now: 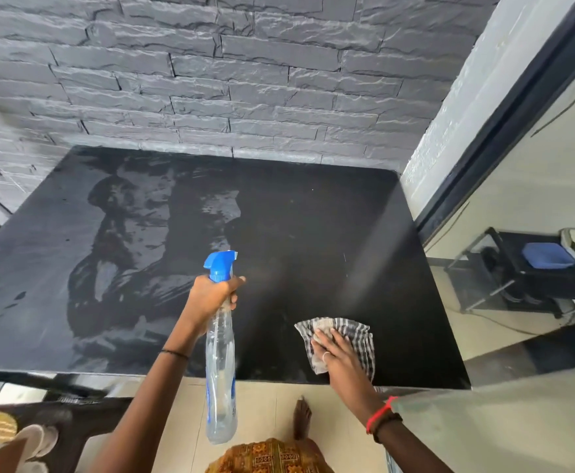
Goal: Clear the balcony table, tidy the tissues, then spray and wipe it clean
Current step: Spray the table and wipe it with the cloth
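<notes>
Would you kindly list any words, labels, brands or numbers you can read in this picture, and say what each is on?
No text can be read.
Spray bottle, held in the left hand: a blue label strip runs along its side, but it is seen edge-on and too blurred to read.
Cloth under the right hand: a checked pattern only, no writing.
Table and brick wall: no writing.

My one head-worn camera looks steeply forward and down from close range over the black table (313,233), facing the grey stone wall (245,80) behind.
</notes>
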Demonstrator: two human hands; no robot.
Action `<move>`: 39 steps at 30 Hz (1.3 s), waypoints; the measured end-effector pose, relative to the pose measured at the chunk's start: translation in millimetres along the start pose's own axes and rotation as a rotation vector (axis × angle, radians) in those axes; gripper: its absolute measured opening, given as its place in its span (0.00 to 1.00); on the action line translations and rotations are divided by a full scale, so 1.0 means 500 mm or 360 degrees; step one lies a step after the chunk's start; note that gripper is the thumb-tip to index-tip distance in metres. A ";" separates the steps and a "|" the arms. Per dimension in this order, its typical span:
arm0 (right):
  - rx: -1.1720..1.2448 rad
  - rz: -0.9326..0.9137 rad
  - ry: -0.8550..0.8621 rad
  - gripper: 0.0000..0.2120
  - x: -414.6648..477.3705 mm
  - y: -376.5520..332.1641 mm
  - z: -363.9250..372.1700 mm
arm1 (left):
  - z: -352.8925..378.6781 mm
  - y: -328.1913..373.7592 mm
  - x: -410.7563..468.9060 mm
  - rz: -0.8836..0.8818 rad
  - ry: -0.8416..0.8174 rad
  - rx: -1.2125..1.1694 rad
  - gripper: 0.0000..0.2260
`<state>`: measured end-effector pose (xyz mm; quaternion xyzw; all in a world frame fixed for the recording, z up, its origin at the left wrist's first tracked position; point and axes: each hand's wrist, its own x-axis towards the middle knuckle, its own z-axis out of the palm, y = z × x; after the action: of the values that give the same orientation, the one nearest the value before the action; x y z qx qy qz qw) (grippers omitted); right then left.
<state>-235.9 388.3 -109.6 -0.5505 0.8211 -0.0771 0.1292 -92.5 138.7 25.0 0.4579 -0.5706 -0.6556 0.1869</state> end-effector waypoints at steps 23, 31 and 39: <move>0.0178 0.0461 -0.0542 0.23 0.056 0.022 -0.127 | -0.104 -0.063 -0.229 0.0071 0.0429 -0.0033 0.35; 0.0378 0.0473 -0.0552 0.15 0.067 0.017 -0.136 | -0.128 -0.078 -0.309 0.0081 0.0703 -0.0357 0.24; 0.1078 0.0469 -0.0899 0.20 0.112 -0.040 -0.173 | -0.204 -0.131 -0.387 0.0231 0.1047 -0.0547 0.15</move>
<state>-264.1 327.5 -28.9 -0.3544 0.7518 -0.1688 0.5298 107.7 246.6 46.8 0.5643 -0.3928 -0.5447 0.4801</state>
